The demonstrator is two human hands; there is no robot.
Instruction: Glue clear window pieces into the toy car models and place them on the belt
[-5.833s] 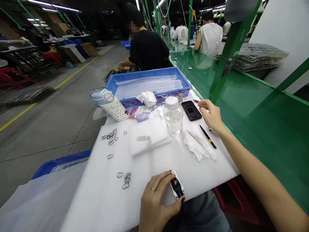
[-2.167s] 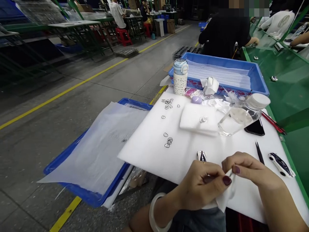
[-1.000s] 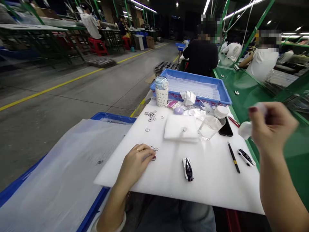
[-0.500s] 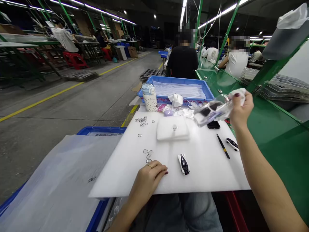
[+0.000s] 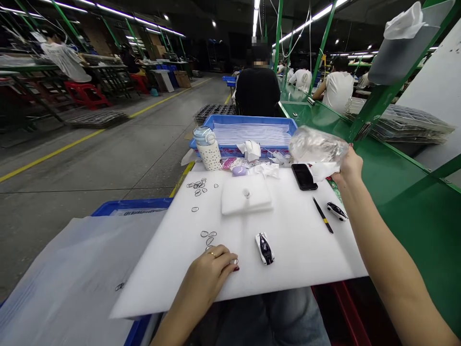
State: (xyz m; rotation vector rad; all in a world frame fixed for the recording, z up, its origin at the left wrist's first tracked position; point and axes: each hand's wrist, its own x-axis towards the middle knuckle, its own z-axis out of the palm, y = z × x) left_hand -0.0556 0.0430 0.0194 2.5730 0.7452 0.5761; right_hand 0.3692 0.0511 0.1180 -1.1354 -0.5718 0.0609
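Tabletop covered by a white foam sheet (image 5: 298, 250); its far edge is backed by a blue tray (image 5: 252, 120), in which white sheets are laid. A clear bottle (image 5: 317, 144), blurred, is held up sideways at the far right, above the table and apart from it. Its right end is gripped by the right hand (image 5: 348, 166), fingers clamped on; a white tissue (image 5: 324, 170) is seen hanging at the same hand. The left hand (image 5: 214, 269) is rested on the sheet, fingers bent; a small pale item (image 5: 234, 262) is seen at the fingertips, but whether it is pinched cannot be told. A spotted drink bottle (image 5: 209, 154) is stood by the tray's left corner. A foam block (image 5: 234, 199) is set mid-table. A black phone (image 5: 303, 177) is laid below the clear bottle. One toy car (image 5: 264, 248) is placed right of the left hand, another (image 5: 336, 211) beside the right forearm. Tweezers (image 5: 322, 216) are laid just left of the latter. Smallest: thin dark loops (image 5: 198, 185), scattered at left, some just beyond the left hand.
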